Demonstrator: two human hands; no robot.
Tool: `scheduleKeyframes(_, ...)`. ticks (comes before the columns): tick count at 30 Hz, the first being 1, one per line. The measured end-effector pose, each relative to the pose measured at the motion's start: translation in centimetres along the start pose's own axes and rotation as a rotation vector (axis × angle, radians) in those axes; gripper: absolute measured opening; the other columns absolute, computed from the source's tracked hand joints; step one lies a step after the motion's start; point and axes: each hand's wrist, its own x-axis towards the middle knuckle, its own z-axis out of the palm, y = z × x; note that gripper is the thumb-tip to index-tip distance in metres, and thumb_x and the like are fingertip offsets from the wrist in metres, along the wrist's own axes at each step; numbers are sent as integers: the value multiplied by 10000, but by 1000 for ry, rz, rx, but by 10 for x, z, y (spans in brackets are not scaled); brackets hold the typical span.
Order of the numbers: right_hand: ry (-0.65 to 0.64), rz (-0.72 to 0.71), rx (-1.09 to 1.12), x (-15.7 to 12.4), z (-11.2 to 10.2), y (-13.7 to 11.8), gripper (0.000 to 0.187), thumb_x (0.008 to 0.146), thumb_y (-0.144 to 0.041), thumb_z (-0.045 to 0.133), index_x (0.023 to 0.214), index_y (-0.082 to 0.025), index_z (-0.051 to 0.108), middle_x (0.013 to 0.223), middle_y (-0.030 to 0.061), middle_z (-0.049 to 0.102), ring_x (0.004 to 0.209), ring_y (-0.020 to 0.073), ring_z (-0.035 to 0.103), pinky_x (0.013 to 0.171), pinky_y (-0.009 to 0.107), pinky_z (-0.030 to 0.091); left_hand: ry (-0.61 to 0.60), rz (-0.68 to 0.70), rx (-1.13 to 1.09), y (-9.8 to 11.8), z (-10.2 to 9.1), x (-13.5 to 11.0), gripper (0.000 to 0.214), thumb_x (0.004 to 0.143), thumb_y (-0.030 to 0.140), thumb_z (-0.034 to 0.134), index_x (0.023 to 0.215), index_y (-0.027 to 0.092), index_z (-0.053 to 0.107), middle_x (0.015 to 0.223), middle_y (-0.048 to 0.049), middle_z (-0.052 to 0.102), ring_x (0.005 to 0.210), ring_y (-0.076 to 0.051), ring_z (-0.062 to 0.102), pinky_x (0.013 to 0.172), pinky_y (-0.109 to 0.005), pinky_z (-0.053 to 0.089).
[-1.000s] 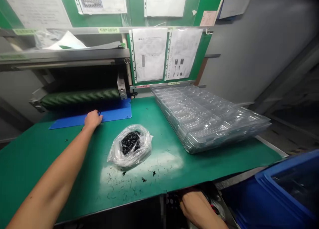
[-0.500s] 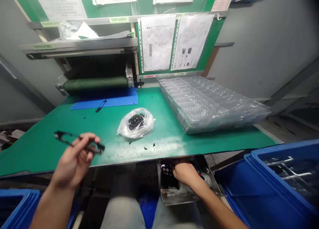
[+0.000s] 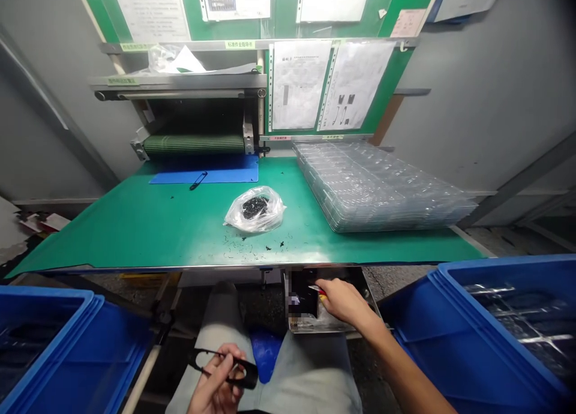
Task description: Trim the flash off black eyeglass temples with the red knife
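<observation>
Low over my lap, my left hand (image 3: pixel 218 381) is closed on a long black frame-like part (image 3: pixel 246 373) with openings in it. Above the open metal drawer (image 3: pixel 315 328) under the table edge, my right hand (image 3: pixel 342 300) grips a small tool (image 3: pixel 321 294) with red and yellow on its handle and a thin pale tip. Most of that tool is hidden by the fingers. A similar black part (image 3: pixel 198 180) lies on the blue sheet (image 3: pixel 225 172). On the green table, a clear plastic bag (image 3: pixel 234 216) holds small black pieces (image 3: pixel 255 207).
Stacked clear trays (image 3: pixel 373 192) stand on the table's right. Black scraps (image 3: pixel 268 248) litter the front of the green tabletop (image 3: pixel 135 234). Blue bins (image 3: pixel 450 342) flank my legs, with another bin (image 3: pixel 112 342) on the left. A conveyor (image 3: pixel 193 144) sits at the back.
My left hand has moved down and right from over the table to my lap with the black part. My right hand has lifted slightly, and the small tool now shows in it. The view has shifted.
</observation>
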Motion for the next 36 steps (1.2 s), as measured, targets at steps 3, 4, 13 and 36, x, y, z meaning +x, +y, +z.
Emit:
scheduleKeyframes(3,-10,-21,72,-26,-7,-3,299,957,-193,530,1248,-132,560,1034,101,678,967,245,654,886,446,498,-10,48,-5,17,15,10,302,622,407,843,856,234,761,850,-32,701,742,-145,655,604,-183,537)
scheduleKeyframes(4,-12,-33,106,-38,-10,-6,373,942,-148,501,1315,-126,503,1069,125,675,994,250,650,882,421,493,-16,70,25,22,21,12,343,636,434,827,904,229,764,862,-42,712,748,-158,660,629,-202,546)
scheduleKeyframes(13,211,-415,914,-99,-34,-86,153,901,-348,469,931,-224,556,694,-8,578,591,156,522,553,247,384,-61,495,403,54,73,0,343,696,567,729,776,234,719,814,-56,684,666,-222,628,554,-300,537)
scheduleKeyframes(36,213,-133,382,-19,7,-51,455,803,-62,480,1220,-181,616,892,104,717,794,259,682,710,362,491,118,489,74,100,71,19,352,577,393,876,746,168,664,590,63,527,367,-26,445,293,-82,361)
